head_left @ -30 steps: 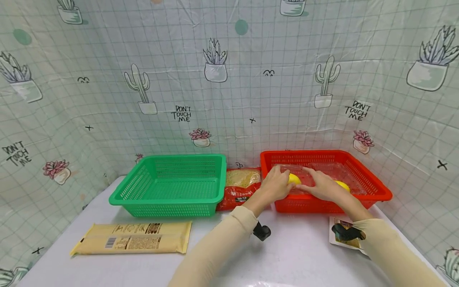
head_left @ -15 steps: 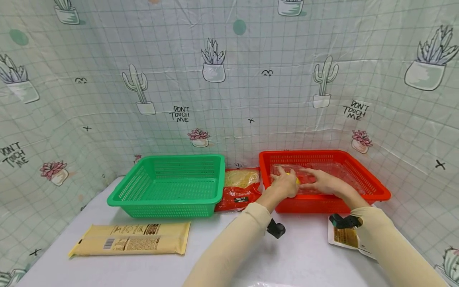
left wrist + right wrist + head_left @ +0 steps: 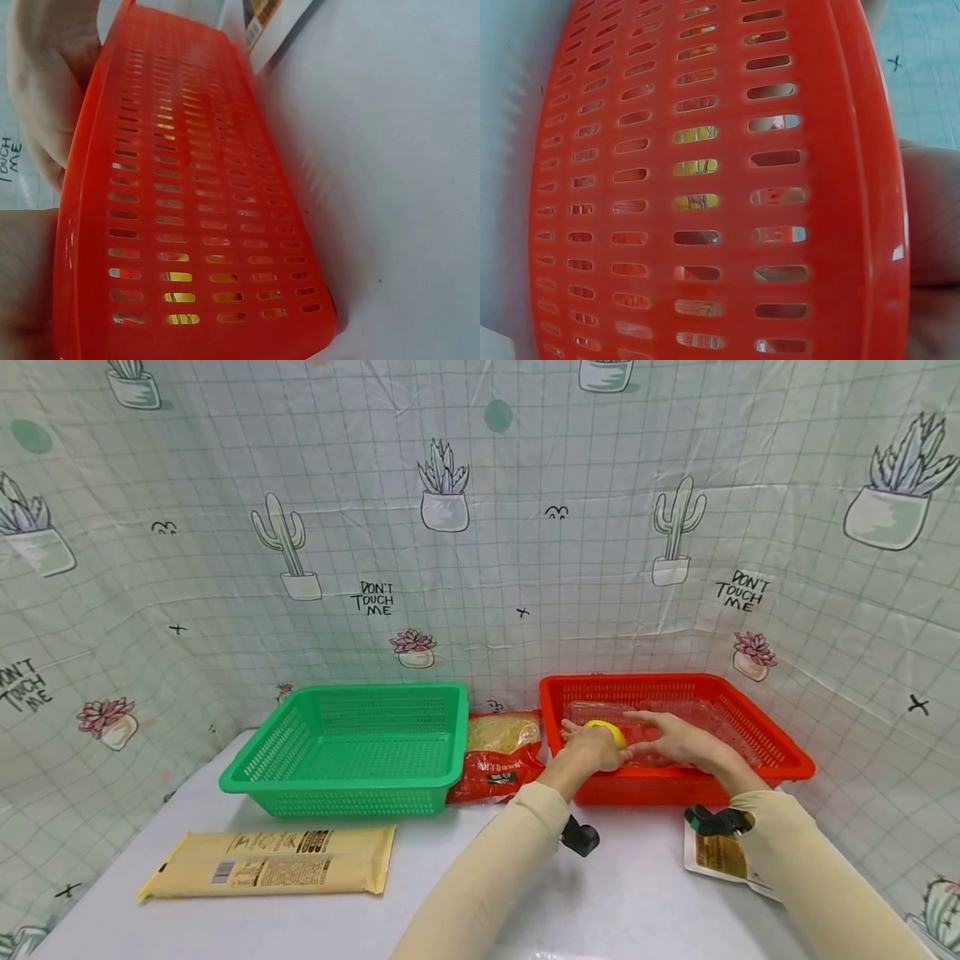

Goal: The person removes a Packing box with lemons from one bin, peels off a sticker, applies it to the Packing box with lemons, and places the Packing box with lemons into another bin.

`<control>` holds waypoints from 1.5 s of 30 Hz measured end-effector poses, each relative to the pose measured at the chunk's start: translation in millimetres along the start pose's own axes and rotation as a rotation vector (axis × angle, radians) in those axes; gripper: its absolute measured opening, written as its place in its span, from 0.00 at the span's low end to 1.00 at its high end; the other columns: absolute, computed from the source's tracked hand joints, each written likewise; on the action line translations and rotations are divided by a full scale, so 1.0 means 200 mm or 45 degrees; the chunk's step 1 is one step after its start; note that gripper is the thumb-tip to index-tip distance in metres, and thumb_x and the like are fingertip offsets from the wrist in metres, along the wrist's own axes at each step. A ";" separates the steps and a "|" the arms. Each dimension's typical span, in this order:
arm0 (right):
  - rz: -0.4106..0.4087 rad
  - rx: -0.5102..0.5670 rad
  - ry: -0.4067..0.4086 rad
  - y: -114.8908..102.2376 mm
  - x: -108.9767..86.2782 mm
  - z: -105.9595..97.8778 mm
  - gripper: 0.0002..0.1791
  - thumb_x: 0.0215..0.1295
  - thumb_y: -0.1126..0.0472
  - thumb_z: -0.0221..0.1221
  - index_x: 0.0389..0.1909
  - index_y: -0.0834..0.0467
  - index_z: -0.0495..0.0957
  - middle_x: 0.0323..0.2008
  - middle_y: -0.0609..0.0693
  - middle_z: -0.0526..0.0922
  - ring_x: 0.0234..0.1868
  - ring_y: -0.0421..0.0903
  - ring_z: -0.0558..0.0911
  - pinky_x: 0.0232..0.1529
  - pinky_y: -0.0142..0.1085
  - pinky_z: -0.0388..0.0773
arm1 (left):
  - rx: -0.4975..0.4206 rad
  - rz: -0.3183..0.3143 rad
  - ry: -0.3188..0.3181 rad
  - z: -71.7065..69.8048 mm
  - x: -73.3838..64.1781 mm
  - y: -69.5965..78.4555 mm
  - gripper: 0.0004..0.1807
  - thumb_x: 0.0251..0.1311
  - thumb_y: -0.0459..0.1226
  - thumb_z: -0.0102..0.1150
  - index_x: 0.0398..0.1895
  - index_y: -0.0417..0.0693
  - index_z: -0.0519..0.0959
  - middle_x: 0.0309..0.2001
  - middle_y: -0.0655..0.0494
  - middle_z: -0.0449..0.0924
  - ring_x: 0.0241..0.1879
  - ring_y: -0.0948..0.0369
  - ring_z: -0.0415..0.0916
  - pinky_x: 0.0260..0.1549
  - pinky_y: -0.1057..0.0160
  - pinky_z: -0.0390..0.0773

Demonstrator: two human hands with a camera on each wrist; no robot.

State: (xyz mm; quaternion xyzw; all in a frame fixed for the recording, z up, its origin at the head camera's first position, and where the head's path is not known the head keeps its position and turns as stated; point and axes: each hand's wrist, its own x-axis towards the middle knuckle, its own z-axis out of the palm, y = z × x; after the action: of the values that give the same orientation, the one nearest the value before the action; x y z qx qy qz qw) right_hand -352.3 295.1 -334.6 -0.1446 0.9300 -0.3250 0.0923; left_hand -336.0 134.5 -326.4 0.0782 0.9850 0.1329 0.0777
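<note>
My left hand (image 3: 591,752) reaches over the front rim of the red basket (image 3: 667,789). Its fingers curl about a yellow, rounded fruit that looks like a lemon (image 3: 606,730); the wrist hides their undersides. Just to the right, my right hand (image 3: 678,741) hovers over the basket with thumb and fingers spread towards the fruit, holding nothing visible. Clear plastic boxes (image 3: 697,712) lie inside the basket. Both wrist views are mostly filled by the slotted basket wall, with bits of yellow (image 3: 180,298) showing through the slots.
A green basket (image 3: 345,793) stands at the left, and a red bag with a clear window (image 3: 497,768) lies between the baskets. A long beige packet (image 3: 270,864) lies at front left. A white and brown pouch (image 3: 720,856) is partly under the right forearm.
My left hand has moved slightly right and lower against the lemon, which now shows above its fingers. My right hand has shifted a little, fingers still spread. The view has turned slightly right.
</note>
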 end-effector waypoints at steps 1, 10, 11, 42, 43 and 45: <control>0.002 0.010 0.004 0.00 0.00 0.00 0.44 0.64 0.52 0.63 0.75 0.62 0.54 0.71 0.74 0.56 0.38 0.48 0.80 0.44 0.42 0.84 | 0.007 -0.008 0.004 0.00 0.00 0.00 0.36 0.63 0.60 0.53 0.71 0.57 0.67 0.74 0.55 0.61 0.76 0.46 0.51 0.69 0.49 0.65; 0.003 0.054 0.039 0.03 0.00 0.02 0.43 0.63 0.52 0.64 0.74 0.62 0.55 0.71 0.74 0.56 0.42 0.50 0.83 0.44 0.43 0.85 | -0.068 0.019 0.070 0.04 0.01 -0.03 0.38 0.61 0.61 0.56 0.71 0.55 0.66 0.73 0.47 0.61 0.72 0.45 0.60 0.67 0.49 0.68; 0.002 0.056 0.045 0.04 0.00 0.02 0.43 0.63 0.53 0.64 0.74 0.62 0.56 0.71 0.74 0.56 0.43 0.51 0.84 0.44 0.43 0.85 | -0.089 0.026 0.076 0.05 0.02 -0.03 0.38 0.61 0.60 0.56 0.71 0.55 0.66 0.73 0.48 0.62 0.72 0.45 0.61 0.67 0.48 0.68; -0.097 -0.077 0.232 -0.12 -0.09 -0.10 0.43 0.62 0.50 0.65 0.73 0.62 0.59 0.67 0.71 0.65 0.36 0.49 0.84 0.42 0.47 0.85 | -0.377 0.397 0.385 -0.09 0.00 -0.20 0.29 0.62 0.50 0.62 0.64 0.47 0.74 0.50 0.53 0.75 0.49 0.61 0.67 0.46 0.66 0.65; -0.102 -0.082 0.241 -0.13 -0.09 -0.10 0.43 0.62 0.49 0.65 0.73 0.61 0.59 0.67 0.71 0.65 0.37 0.49 0.84 0.43 0.47 0.85 | -0.371 0.408 0.396 -0.10 0.00 -0.21 0.29 0.63 0.49 0.62 0.64 0.47 0.74 0.51 0.53 0.76 0.50 0.60 0.68 0.46 0.66 0.65; -0.108 -0.080 0.256 -0.16 -0.10 -0.11 0.44 0.62 0.48 0.65 0.73 0.62 0.58 0.67 0.71 0.65 0.38 0.49 0.84 0.44 0.48 0.84 | -0.368 0.425 0.405 -0.14 -0.01 -0.23 0.29 0.64 0.48 0.62 0.65 0.46 0.73 0.52 0.52 0.76 0.53 0.59 0.69 0.47 0.66 0.64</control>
State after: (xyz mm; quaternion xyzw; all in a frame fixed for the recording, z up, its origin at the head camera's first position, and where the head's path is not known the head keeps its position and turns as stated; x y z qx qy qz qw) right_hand -333.5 290.2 -295.8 -0.1533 0.9374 -0.3120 -0.0199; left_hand -344.1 84.3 -312.5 0.2060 0.9291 0.2937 -0.0906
